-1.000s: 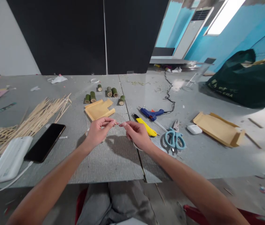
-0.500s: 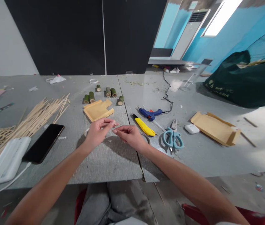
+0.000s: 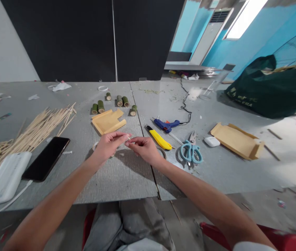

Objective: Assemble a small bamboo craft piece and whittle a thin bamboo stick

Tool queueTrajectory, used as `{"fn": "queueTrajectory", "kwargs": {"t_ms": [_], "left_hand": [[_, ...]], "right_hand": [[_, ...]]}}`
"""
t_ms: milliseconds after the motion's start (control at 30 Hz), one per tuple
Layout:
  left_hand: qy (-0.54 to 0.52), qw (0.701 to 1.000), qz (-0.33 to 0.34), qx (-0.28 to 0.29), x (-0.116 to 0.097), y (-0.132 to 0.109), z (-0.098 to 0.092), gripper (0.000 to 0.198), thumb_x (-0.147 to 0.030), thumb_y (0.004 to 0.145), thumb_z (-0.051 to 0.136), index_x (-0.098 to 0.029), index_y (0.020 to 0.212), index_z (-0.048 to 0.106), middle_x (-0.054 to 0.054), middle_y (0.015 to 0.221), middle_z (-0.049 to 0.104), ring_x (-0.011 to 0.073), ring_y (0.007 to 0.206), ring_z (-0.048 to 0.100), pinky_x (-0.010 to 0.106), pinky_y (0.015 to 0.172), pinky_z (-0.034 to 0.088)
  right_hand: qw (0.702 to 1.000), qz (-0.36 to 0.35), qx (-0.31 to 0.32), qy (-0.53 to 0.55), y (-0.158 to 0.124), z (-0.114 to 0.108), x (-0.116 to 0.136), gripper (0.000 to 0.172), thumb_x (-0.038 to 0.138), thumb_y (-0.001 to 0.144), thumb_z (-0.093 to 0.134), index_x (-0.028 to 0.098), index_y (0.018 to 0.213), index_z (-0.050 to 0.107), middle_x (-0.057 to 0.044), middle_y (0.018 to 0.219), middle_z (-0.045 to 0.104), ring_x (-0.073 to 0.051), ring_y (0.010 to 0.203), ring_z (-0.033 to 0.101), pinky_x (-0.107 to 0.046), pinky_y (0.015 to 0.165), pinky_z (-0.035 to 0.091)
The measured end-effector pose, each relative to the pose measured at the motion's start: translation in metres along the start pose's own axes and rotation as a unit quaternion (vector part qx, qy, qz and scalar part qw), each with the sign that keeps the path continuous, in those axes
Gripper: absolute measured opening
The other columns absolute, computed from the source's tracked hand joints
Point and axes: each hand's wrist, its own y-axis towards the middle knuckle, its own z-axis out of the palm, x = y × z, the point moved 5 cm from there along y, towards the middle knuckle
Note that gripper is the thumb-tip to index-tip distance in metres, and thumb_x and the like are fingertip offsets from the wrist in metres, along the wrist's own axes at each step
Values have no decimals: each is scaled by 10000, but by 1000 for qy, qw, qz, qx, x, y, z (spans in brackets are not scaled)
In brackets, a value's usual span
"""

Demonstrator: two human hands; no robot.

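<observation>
My left hand (image 3: 108, 146) and my right hand (image 3: 144, 149) meet over the grey table, both in a pinch. Between their fingertips shows a small pale piece (image 3: 129, 138), too small to name. Just beyond the left hand lies a folded brown cardboard piece (image 3: 107, 122). Under and beside the hands, a ring-shaped thing (image 3: 162, 152) is partly covered by the right wrist. A yellow utility knife (image 3: 160, 138) rests to the right of my right hand, with a blue hot glue gun (image 3: 166, 124) behind it.
Light-blue scissors (image 3: 191, 152), a white case (image 3: 212, 142) and another cardboard piece (image 3: 236, 142) lie to the right. Several bamboo sections (image 3: 100, 106) stand at the back. Thin wooden sticks (image 3: 45, 122), a phone (image 3: 45, 159) and a white power bank (image 3: 6, 177) are at left.
The fingertips of both hands have come closer together at the small pale piece. The view has shifted slightly; things on the table stay in place.
</observation>
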Motion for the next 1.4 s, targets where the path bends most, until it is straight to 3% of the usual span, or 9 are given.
{"fn": "queueTrajectory", "kwargs": {"t_ms": [167, 533, 667, 800, 1133, 1400], "left_hand": [[3, 1000, -12, -1, -3, 0, 0, 259, -440, 784, 806, -252, 961, 823, 75, 1296, 741, 269, 1303, 614, 420, 1146, 431], [24, 999, -23, 22, -6, -1, 0, 287, -531, 756, 804, -264, 858, 830, 66, 1306, 735, 316, 1317, 598, 463, 1138, 447], [35, 999, -8, 16, -2, 1, -4, 266, -516, 788, 785, -270, 882, 825, 69, 1187, 775, 285, 1218, 650, 432, 1104, 468], [57, 998, -5, -5, 0, 1, -6, 264, -504, 790, 780, -267, 903, 813, 56, 993, 793, 227, 1015, 692, 355, 974, 523], [84, 996, 20, -22, 0, 2, -5, 299, -533, 789, 772, -256, 898, 801, 57, 965, 796, 225, 938, 696, 353, 894, 544], [90, 995, 21, -32, -3, 1, -4, 288, -492, 787, 781, -227, 899, 807, 66, 979, 794, 216, 930, 696, 332, 856, 540]], "right_hand": [[999, -25, -19, -6, -2, -1, 4, 392, 533, 807, 751, 159, 913, 806, 62, 460, 465, -70, 432, 332, -237, 441, 232], [999, -40, -21, -9, -3, 0, 5, 379, 512, 822, 737, 162, 940, 819, 58, 468, 458, -81, 449, 352, -241, 448, 249], [998, -44, -35, 14, -3, 0, 6, 378, 514, 806, 755, 156, 912, 814, 55, 483, 470, -78, 456, 361, -239, 453, 264], [998, -37, -48, 15, -3, -1, 6, 398, 528, 800, 759, 152, 919, 814, 59, 486, 460, -74, 461, 346, -236, 452, 259], [995, -46, -48, -70, -4, -3, 6, 335, 502, 836, 733, 183, 887, 820, 44, 464, 493, -88, 454, 383, -244, 465, 262], [995, -54, -32, -78, -5, -1, 9, 364, 529, 826, 733, 182, 893, 820, 47, 475, 492, -79, 445, 344, -244, 458, 250]]}}
